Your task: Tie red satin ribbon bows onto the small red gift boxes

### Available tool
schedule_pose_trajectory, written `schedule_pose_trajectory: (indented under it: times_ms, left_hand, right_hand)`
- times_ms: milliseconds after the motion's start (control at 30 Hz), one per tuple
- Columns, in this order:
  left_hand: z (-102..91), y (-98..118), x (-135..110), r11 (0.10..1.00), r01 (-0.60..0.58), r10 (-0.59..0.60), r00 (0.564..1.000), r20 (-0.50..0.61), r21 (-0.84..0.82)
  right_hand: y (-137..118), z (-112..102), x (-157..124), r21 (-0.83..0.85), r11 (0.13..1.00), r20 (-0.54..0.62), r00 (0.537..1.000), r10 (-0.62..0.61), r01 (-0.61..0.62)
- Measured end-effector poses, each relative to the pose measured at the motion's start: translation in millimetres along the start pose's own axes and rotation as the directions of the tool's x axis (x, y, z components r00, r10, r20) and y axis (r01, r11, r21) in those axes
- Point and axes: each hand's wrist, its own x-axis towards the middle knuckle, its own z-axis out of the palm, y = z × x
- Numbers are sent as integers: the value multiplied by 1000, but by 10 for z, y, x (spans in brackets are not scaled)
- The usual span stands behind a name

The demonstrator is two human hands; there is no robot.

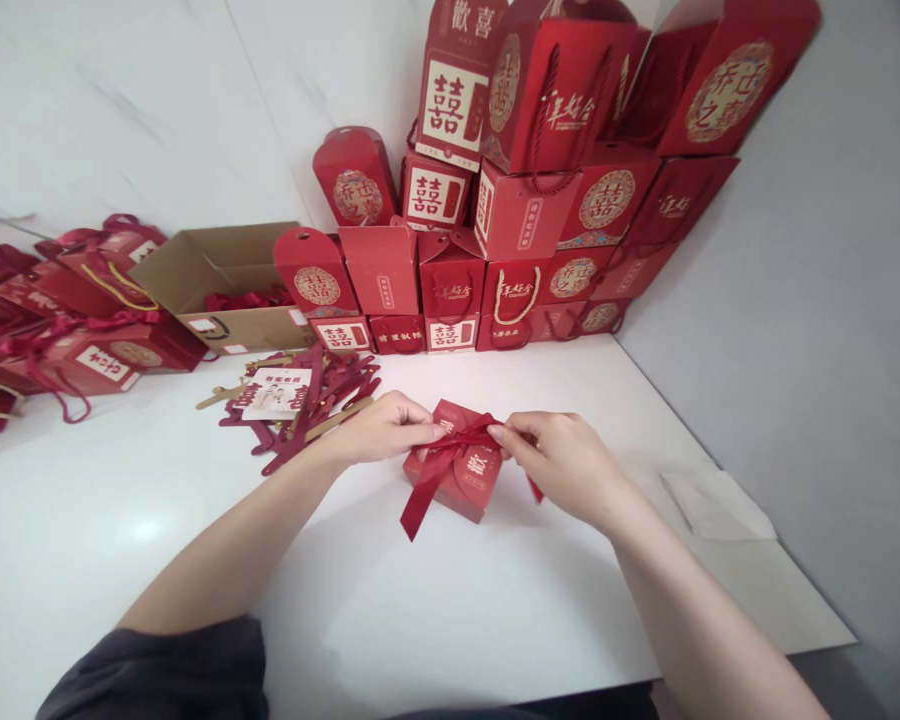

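Observation:
A small red gift box (461, 488) with pale lettering sits on the white table between my hands. Across its top runs a dark red satin ribbon (429, 487), tied in a bow whose knot is near the middle of the box. My left hand (390, 425) pinches the ribbon at the bow's left side, thumb against fingers. At the bow's right side, my right hand (559, 455) is closed on the ribbon too. One ribbon tail hangs over the front left of the box, and another shows below my right hand.
Stacked red boxes (450, 285) line the back wall. An open cardboard box (251, 325) holds dark red pieces. Beside my left hand lies a pile of red and gold strips (319, 385) with a printed card (276, 393). More ribboned boxes (97, 355) stand left; a white sheet (720, 505) lies right.

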Motion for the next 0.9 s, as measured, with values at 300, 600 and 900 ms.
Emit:
schedule_pose_trajectory:
  times_ms: [300,600,900]
  left_hand:
    - [66,53,-24,996,7,-4,999,-37,85]
    - [93,164,-105,989,14,-8,999,-43,149]
    - [110,180,-90,981,22,-11,998,-57,192]
  right_hand:
    - [404,-339,36,223,975,525,842,-124,4]
    - [464,-248,110,392,920,38,999,-31,14]
    - [49,387,170,369,904,-225,965,-137,215]
